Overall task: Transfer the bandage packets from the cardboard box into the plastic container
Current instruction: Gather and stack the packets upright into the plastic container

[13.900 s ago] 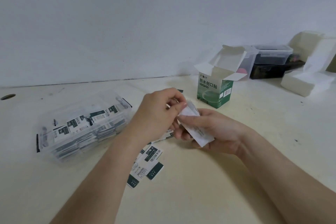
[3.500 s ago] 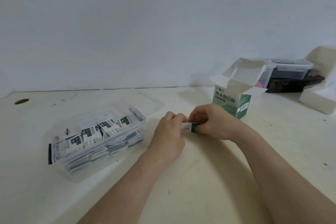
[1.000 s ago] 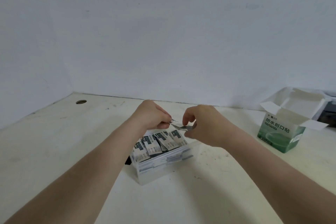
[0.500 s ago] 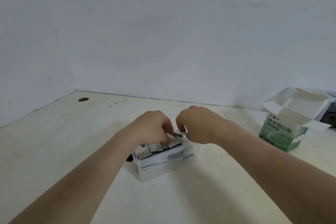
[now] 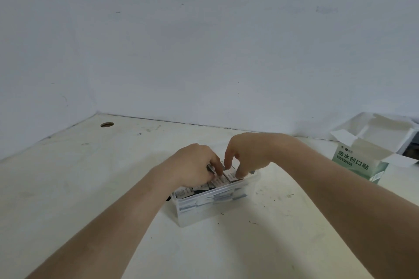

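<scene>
Bare hands (image 5: 223,162), fingers pressing packets (image 5: 223,180) in container (image 5: 204,208)

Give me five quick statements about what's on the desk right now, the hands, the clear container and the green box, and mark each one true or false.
1. Both hands are down in the plastic container. True: the left hand and right hand press on the bandage packets inside it.
2. The cardboard box stands to the left of the container. False: it stands to the right, apart from it.
3. The box's top flaps are open. True.
4. The container is empty. False: packets fill it nearly to the rim.
5. A round hole shows in the desk near the far left corner. True.
</scene>
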The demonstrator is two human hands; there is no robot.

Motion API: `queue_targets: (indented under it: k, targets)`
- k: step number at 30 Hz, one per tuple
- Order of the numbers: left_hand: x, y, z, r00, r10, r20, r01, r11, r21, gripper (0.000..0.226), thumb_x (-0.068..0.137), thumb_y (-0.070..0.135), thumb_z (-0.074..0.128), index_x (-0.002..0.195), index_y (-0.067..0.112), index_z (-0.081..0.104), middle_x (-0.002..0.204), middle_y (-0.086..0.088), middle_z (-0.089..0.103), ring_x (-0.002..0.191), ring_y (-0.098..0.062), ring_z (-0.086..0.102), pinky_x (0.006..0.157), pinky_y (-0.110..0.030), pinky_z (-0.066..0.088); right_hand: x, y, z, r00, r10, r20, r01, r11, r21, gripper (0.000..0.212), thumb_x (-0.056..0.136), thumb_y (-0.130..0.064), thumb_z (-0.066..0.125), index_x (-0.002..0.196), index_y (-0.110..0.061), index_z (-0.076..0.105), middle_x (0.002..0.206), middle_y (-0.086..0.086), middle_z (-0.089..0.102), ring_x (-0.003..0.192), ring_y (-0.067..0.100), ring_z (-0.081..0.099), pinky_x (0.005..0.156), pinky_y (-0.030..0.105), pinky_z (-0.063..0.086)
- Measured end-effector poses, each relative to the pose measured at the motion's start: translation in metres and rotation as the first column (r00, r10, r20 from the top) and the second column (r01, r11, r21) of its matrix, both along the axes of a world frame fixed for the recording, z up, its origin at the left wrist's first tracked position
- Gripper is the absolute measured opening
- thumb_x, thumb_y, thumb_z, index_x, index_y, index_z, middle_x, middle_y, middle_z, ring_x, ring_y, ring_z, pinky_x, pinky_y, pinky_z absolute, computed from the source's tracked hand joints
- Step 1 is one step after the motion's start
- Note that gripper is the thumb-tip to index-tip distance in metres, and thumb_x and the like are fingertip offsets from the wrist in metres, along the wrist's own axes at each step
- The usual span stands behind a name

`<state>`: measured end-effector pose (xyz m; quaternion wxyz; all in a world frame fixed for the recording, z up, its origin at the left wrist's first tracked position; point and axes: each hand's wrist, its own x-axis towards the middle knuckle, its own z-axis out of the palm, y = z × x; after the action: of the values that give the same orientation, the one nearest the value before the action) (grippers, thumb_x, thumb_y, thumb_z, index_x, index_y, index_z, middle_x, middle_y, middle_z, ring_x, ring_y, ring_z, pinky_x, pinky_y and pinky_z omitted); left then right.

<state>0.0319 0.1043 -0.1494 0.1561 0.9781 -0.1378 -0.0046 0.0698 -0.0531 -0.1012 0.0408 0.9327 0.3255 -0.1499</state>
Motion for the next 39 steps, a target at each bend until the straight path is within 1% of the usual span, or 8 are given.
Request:
queue_targets:
  k: [5, 9, 12, 20, 26, 31, 35, 39]
  targets:
    - [0.000, 0.007, 0.003, 0.995, 0.059, 0.082, -0.051, 0.994, -0.094, 0.021, 0.088, 0.021, 0.062, 0.094, 0.039, 0.071, 0.103, 0.014, 0.059, 0.094, -0.008, 0.051, 0.081, -0.023, 0.039, 0.006, -0.020, 0.001, 0.989, -0.128, -0.078, 0.148, 0.921, 0.359, 0.019, 0.093, -0.022, 0.060, 0.109, -0.023, 0.069, 0.080, -0.017, 0.052, 0.074, 0.000, 0.051, 0.064, 0.015, 0.038]
    - [-0.007, 0.031, 0.008, 0.944, 0.237, 0.228, -0.175, 0.948, -0.265, 0.021, 0.089, 0.021, 0.059, 0.098, 0.039, 0.067, 0.117, 0.015, 0.061, 0.116, -0.009, 0.046, 0.094, -0.028, 0.035, 0.003, -0.039, -0.013, 0.927, -0.209, -0.313, 0.352, 0.773, 0.527, 0.024, 0.093, -0.020, 0.060, 0.115, -0.019, 0.067, 0.105, -0.001, 0.064, 0.090, 0.009, 0.059, 0.074, 0.022, 0.055]
    - [-0.014, 0.040, -0.001, 0.968, 0.244, 0.051, -0.211, 0.910, -0.356, 0.022, 0.092, 0.025, 0.059, 0.109, 0.037, 0.064, 0.116, 0.015, 0.060, 0.113, -0.005, 0.052, 0.091, -0.027, 0.038, 0.001, -0.046, -0.023, 0.921, -0.200, -0.334, 0.372, 0.706, 0.603, 0.021, 0.090, -0.014, 0.062, 0.109, -0.019, 0.071, 0.111, 0.004, 0.065, 0.077, 0.007, 0.059, 0.065, 0.015, 0.053]
    - [-0.016, 0.019, -0.012, 0.975, 0.219, -0.039, -0.193, 0.748, -0.634, 0.028, 0.088, 0.002, 0.057, 0.089, 0.025, 0.072, 0.096, 0.010, 0.073, 0.096, 0.007, 0.063, 0.081, -0.015, 0.047, -0.010, -0.077, -0.023, 0.889, -0.179, -0.421, 0.426, 0.658, 0.621, 0.016, 0.093, -0.011, 0.056, 0.093, -0.014, 0.072, 0.082, -0.002, 0.072, 0.066, 0.010, 0.067, 0.058, 0.019, 0.042]
    - [-0.008, -0.005, -0.017, 0.978, 0.202, -0.052, -0.177, 0.671, -0.720, 0.030, 0.086, 0.002, 0.060, 0.082, 0.029, 0.073, 0.091, 0.010, 0.074, 0.094, 0.000, 0.066, 0.091, -0.022, 0.047, -0.001, -0.107, -0.025, 0.822, -0.187, -0.537, 0.530, 0.596, 0.603, 0.007, 0.095, -0.012, 0.056, 0.091, -0.013, 0.062, 0.074, 0.006, 0.069, 0.061, 0.018, 0.060, 0.056, 0.024, 0.038]
    - [0.000, -0.006, -0.016, 0.979, 0.144, -0.144, -0.201, 0.566, -0.800, 0.018, 0.091, 0.012, 0.061, 0.091, 0.025, 0.073, 0.094, 0.004, 0.074, 0.091, -0.012, 0.067, 0.080, -0.027, 0.051, 0.015, -0.114, -0.030, 0.771, -0.185, -0.609, 0.596, 0.545, 0.589, 0.007, 0.095, -0.015, 0.057, 0.089, -0.011, 0.060, 0.066, 0.008, 0.062, 0.050, 0.015, 0.049, 0.054, 0.026, 0.035]
    - [0.018, 0.012, -0.018, 0.959, 0.202, -0.197, -0.275, 0.515, -0.812, 0.026, 0.098, 0.012, 0.047, 0.097, 0.019, 0.072, 0.097, 0.001, 0.074, 0.092, -0.015, 0.065, 0.085, -0.033, 0.051, 0.038, -0.111, -0.046, 0.752, -0.230, -0.618, 0.658, 0.326, 0.679, 0.011, 0.094, -0.018, 0.060, 0.100, -0.012, 0.066, 0.095, 0.005, 0.068, 0.081, 0.013, 0.063, 0.069, 0.027, 0.048]
    - [0.044, 0.027, -0.043, 0.950, 0.261, -0.171, -0.307, 0.684, -0.661, 0.023, 0.093, 0.012, 0.052, 0.097, 0.024, 0.071, 0.111, 0.004, 0.069, 0.104, -0.012, 0.060, 0.093, -0.030, 0.045, 0.065, -0.100, -0.072, 0.785, -0.321, -0.529, 0.619, 0.396, 0.678, 0.027, 0.095, -0.024, 0.059, 0.121, -0.026, 0.061, 0.131, 0.000, 0.055, 0.120, 0.015, 0.051, 0.096, 0.038, 0.046]
